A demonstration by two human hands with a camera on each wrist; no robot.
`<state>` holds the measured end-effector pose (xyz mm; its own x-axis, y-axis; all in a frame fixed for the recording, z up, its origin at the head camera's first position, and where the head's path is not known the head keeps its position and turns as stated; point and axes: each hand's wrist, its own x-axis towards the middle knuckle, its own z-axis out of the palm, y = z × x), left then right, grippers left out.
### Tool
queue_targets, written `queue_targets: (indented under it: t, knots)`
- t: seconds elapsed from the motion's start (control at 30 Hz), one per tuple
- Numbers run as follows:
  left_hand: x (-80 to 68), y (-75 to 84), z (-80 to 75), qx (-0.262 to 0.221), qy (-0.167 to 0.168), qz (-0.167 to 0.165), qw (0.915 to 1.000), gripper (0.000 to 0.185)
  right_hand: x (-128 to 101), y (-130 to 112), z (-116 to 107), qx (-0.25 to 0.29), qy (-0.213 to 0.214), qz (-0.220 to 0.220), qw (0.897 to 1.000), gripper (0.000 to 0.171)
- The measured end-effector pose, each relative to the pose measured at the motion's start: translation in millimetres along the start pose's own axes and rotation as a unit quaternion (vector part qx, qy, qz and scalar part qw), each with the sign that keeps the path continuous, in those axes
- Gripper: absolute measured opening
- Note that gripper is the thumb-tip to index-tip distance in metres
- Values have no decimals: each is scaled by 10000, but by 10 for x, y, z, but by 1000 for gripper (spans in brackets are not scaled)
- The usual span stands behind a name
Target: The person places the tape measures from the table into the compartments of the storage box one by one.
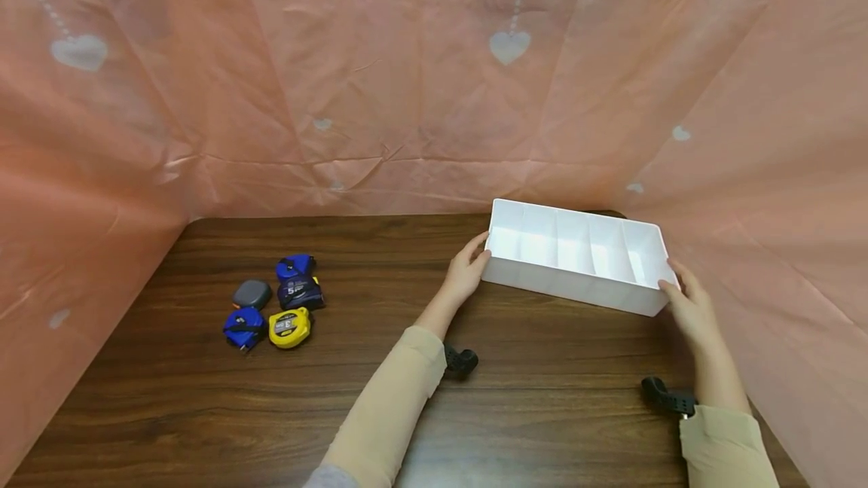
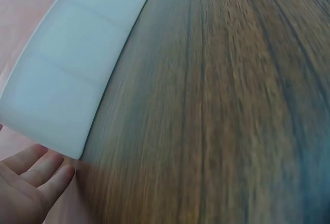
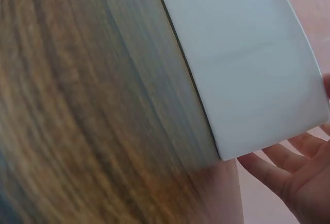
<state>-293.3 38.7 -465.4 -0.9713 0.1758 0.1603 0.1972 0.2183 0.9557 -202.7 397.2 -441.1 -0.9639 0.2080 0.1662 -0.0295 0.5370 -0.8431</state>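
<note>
A long white divided box (image 1: pixel 570 288) stands at the back right of the dark wooden table, its row of compartments facing up. At its left end, my left hand (image 1: pixel 466 269) has its fingers against the end wall and its thumb by the rim at the near corner. My right hand (image 1: pixel 690 311) grips the right end, thumb over the rim and fingers along the outside. In the left wrist view, the fingertips of the left hand (image 2: pixel 31 185) lie under the box's end. The right wrist view has the right hand (image 3: pixel 304 170) at the box's other lower corner.
On the left of the wooden table (image 1: pixel 542 382) lie several tape measures: a yellow one (image 1: pixel 289 328), a blue one (image 1: pixel 245 327), another blue one (image 1: pixel 294 267) and a dark navy one (image 1: pixel 301 292). Beside them is a grey rounded case (image 1: pixel 252 294). Pink cloth (image 1: pixel 420 96) hangs around the table.
</note>
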Motion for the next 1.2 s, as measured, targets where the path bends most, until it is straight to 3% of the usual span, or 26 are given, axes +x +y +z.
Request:
queue_targets:
  t: [0.2, 0.37, 0.47, 0.7, 0.97, 1.2]
  knots:
    - [18, 8, 19, 38, 4, 100, 9999, 43, -16, 44, -18, 754, -106, 25, 9971, 60]
    - [33, 32, -7, 99, 115, 58, 9999, 44, -18, 57, -11, 1820, -287, 227, 9826, 65]
    - [37, 36, -27, 103, 123, -38, 9999, 44, -22, 65, -5, 2104, -338, 316, 9765, 66]
    - [32, 26, -74, 120, 66, -149, 9998, 46, -55, 74, -3, 2379, -455, 480, 9690, 68]
    - [-28, 3, -180, -477, -76, -529, 9974, 47, -84, 72, 2, 2640, -683, 499, 9608, 69]
    - [-102, 29, -290, -626, -227, -704, 9953, 49, -95, 63, 48, 2895, -745, 438, 9533, 66]
